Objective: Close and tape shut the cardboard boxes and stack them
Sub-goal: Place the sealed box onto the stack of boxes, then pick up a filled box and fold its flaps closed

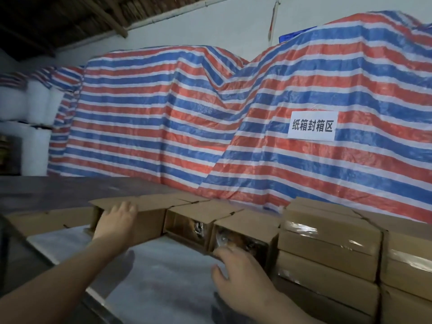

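Note:
A row of small cardboard boxes lies on its side across the table. My left hand (117, 220) rests with spread fingers on the left box (149, 218), over its near face and top edge. The middle box (187, 224) and the right box (243, 237) stand open toward me, with shiny wrapped goods inside. My right hand (236, 277) reaches to the lower front edge of the right box, fingers bent at its opening. At the right, several taped boxes (327, 249) are stacked in layers, glossy clear tape along their seams.
A pale sheet (163, 272) covers the near table; dark tabletop (58, 190) stretches left. Flat cardboard (46, 222) lies left of the row. A striped red, white and blue tarp (210, 125) with a white sign (312, 125) rises behind. White rolls (30, 106) are piled far left.

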A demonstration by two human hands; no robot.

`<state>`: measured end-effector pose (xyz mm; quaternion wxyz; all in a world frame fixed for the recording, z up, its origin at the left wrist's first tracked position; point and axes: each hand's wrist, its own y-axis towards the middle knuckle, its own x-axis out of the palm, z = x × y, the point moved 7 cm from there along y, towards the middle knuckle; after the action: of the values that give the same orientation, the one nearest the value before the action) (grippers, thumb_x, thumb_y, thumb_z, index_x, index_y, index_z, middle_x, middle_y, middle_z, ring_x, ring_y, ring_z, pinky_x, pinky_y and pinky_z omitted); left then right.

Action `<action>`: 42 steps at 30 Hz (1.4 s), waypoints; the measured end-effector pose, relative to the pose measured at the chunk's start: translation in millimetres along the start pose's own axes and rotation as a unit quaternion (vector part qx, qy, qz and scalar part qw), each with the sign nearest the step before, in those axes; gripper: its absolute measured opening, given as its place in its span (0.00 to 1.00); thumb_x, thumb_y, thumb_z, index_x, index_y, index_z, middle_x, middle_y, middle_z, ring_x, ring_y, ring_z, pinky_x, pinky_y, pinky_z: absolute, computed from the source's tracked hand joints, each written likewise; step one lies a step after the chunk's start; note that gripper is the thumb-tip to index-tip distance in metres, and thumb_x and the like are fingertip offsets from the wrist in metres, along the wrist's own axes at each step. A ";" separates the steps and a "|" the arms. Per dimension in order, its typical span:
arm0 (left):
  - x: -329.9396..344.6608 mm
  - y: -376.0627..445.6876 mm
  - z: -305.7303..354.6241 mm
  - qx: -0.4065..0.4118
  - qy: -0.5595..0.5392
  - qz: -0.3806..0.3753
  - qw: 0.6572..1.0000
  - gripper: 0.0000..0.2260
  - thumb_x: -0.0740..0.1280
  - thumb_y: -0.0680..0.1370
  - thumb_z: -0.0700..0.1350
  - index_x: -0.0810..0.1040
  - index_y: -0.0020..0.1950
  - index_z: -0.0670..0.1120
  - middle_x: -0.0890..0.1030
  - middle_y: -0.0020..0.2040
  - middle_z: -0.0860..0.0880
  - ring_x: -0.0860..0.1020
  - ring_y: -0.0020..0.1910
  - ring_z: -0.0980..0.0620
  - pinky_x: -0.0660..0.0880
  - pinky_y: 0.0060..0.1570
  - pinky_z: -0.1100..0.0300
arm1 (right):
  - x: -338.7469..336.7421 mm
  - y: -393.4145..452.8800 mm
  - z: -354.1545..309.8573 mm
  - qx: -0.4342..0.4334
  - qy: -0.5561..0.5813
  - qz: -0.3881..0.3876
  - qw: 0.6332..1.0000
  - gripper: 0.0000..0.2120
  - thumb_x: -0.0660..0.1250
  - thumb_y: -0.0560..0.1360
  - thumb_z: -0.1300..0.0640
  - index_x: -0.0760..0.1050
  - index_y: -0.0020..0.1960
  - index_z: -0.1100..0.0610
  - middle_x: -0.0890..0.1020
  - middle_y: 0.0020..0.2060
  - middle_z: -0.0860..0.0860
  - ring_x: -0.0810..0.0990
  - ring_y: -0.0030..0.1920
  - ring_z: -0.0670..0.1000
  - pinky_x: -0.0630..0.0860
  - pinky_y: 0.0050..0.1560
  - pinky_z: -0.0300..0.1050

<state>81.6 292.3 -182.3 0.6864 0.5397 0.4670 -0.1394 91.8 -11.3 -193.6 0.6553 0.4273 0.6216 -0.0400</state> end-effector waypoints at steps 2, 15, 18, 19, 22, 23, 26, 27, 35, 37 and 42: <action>15.4 11.0 -27.3 0.000 0.049 -0.016 0.999 0.31 0.68 0.75 0.50 0.60 0.74 0.50 0.66 0.72 0.49 0.67 0.70 0.49 0.64 0.67 0.54 | 21.6 14.0 -3.2 0.013 0.004 -0.030 0.999 0.20 0.58 0.79 0.42 0.70 0.69 0.47 0.75 0.64 0.45 0.72 0.65 0.47 0.70 0.65 0.44; 36.1 37.4 -61.5 0.049 0.071 -0.003 0.996 0.17 0.58 0.82 0.48 0.69 0.71 0.58 0.72 0.71 0.57 0.71 0.68 0.54 0.65 0.66 0.57 | 65.9 19.0 5.8 0.059 0.025 -0.076 0.995 0.25 0.54 0.80 0.40 0.66 0.73 0.47 0.71 0.71 0.46 0.67 0.70 0.48 0.63 0.71 0.45; 5.4 23.8 -51.7 0.087 -0.020 0.087 0.992 0.09 0.69 0.76 0.43 0.82 0.55 0.53 0.84 0.52 0.52 0.81 0.51 0.49 0.76 0.51 0.52 | 58.1 19.6 -0.6 0.065 0.028 -0.082 0.994 0.25 0.55 0.80 0.39 0.65 0.74 0.47 0.69 0.73 0.47 0.64 0.73 0.49 0.61 0.73 0.47; -8.4 19.9 -48.7 0.102 -0.073 0.116 0.985 0.07 0.73 0.73 0.41 0.84 0.49 0.50 0.84 0.44 0.51 0.82 0.43 0.47 0.78 0.44 0.52 | 53.6 20.9 -3.2 0.068 0.036 -0.080 0.994 0.25 0.55 0.80 0.39 0.65 0.73 0.48 0.70 0.72 0.48 0.65 0.73 0.49 0.62 0.73 0.48; -53.9 10.5 -33.3 0.148 -0.186 0.126 0.963 0.01 0.72 0.75 0.43 0.83 0.46 0.49 0.83 0.40 0.50 0.81 0.40 0.48 0.77 0.42 0.52 | 32.3 29.1 -15.5 0.100 0.077 -0.053 0.991 0.26 0.55 0.81 0.38 0.64 0.75 0.48 0.70 0.72 0.48 0.67 0.72 0.50 0.64 0.72 0.48; -66.2 7.8 -26.5 0.156 -0.208 0.107 0.960 0.02 0.70 0.77 0.45 0.82 0.47 0.50 0.82 0.41 0.51 0.81 0.42 0.49 0.76 0.44 0.51 | 23.3 32.5 -20.8 0.114 0.099 -0.037 0.988 0.26 0.55 0.81 0.37 0.64 0.75 0.47 0.70 0.72 0.47 0.68 0.72 0.49 0.65 0.71 0.49; -96.0 -3.1 -2.5 0.170 -0.234 0.063 0.955 0.03 0.67 0.79 0.46 0.80 0.48 0.52 0.80 0.43 0.53 0.79 0.44 0.53 0.76 0.48 0.51 | -4.9 38.9 -36.6 0.142 0.205 -0.001 0.968 0.27 0.55 0.79 0.34 0.65 0.73 0.46 0.71 0.71 0.46 0.71 0.68 0.48 0.68 0.70 0.50; -104.5 -8.9 8.1 0.174 -0.241 0.042 0.954 0.03 0.66 0.79 0.46 0.79 0.48 0.52 0.80 0.44 0.53 0.79 0.44 0.54 0.76 0.49 0.52 | -12.5 37.7 -40.6 0.155 0.246 -0.001 0.957 0.30 0.54 0.78 0.31 0.63 0.75 0.44 0.69 0.74 0.45 0.68 0.71 0.48 0.66 0.71 0.51; -162.8 -65.5 105.5 0.251 -0.285 -0.031 0.925 0.06 0.66 0.79 0.47 0.76 0.46 0.59 0.79 0.43 0.59 0.78 0.44 0.63 0.76 0.52 0.62 | -54.0 -3.5 -54.0 0.204 0.397 -0.033 0.894 0.37 0.61 0.71 0.28 0.58 0.76 0.40 0.70 0.68 0.42 0.69 0.60 0.44 0.68 0.58 0.45; -176.1 -73.8 132.2 0.279 -0.277 -0.036 0.919 0.05 0.67 0.79 0.49 0.77 0.45 0.58 0.79 0.43 0.58 0.78 0.44 0.64 0.76 0.51 0.62 | -64.5 -18.7 -45.7 0.236 0.404 -0.020 0.884 0.32 0.64 0.74 0.34 0.62 0.74 0.42 0.73 0.61 0.41 0.71 0.54 0.43 0.68 0.51 0.43; -196.1 -93.9 202.7 0.307 -0.263 -0.058 0.913 0.03 0.66 0.79 0.51 0.77 0.46 0.56 0.79 0.44 0.57 0.77 0.44 0.63 0.76 0.52 0.62 | -103.7 -65.9 -7.6 0.314 0.402 0.065 0.858 0.06 0.60 0.81 0.52 0.75 0.53 0.49 0.80 0.49 0.49 0.78 0.48 0.47 0.69 0.39 0.42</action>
<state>12.8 18.9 -88.3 0.5755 0.6399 0.2343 -0.4522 24.2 -98.0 -138.1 0.1809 0.6288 0.7561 -0.0156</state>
